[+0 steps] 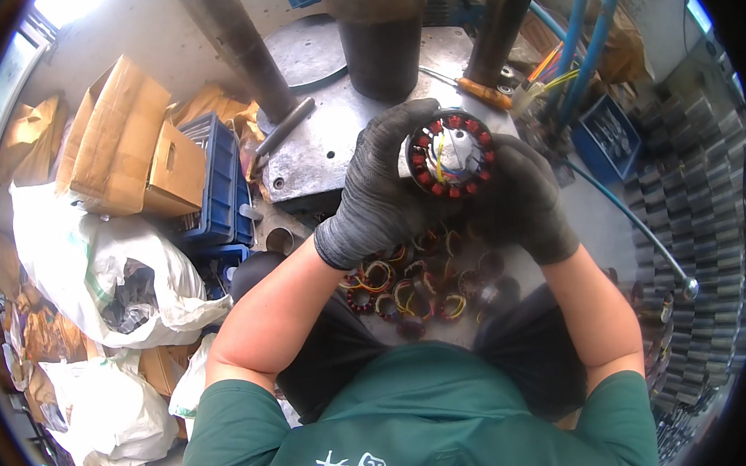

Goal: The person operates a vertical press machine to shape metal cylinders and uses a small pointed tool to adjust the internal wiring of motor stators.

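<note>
Both of my hands wear dark grey gloves and hold a motor stator [426, 178] up before the press. It is a ring of dark red coils, tilted so its open face shows, with yellow, white and blue wires in the middle. My left hand [378, 177] is closed round its left side, thumb side near the top rim. My right hand [524, 194] grips the right side; its fingertips are partly hidden. Below, between my legs, lie several more wound stators [411, 290] with coloured leads.
Behind stands the press ram [385, 49] over a steel plate [309, 162], with a metal rod [285, 129] and an orange-handled tool [488, 95] on it. Left are a blue crate [225, 195], a cardboard box [111, 138] and white sacks [67, 260]. Stacked metal sleeves [688, 222] fill the right.
</note>
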Tool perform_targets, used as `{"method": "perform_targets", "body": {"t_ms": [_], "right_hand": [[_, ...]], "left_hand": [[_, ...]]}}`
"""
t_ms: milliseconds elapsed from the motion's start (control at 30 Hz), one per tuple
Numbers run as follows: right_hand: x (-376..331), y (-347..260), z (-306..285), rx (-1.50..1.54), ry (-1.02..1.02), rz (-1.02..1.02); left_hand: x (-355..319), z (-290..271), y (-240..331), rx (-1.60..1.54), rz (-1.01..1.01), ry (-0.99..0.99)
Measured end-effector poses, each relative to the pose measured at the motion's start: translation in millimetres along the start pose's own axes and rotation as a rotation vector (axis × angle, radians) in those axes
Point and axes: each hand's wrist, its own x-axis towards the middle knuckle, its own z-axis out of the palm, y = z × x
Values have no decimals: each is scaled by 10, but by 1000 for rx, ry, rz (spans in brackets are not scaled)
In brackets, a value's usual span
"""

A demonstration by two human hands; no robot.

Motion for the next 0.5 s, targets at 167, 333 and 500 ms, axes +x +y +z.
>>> {"method": "perform_targets", "body": {"t_ms": [167,333,500], "right_hand": [[-28,-53,65,-20,7,11],[-60,-92,69,-203,-14,-69],[-81,-143,112,-95,21,40]], "left_hand": [[32,16,69,-88,-49,-1],[30,36,74,-146,-37,12],[-7,34,11,-108,-35,1]]}}
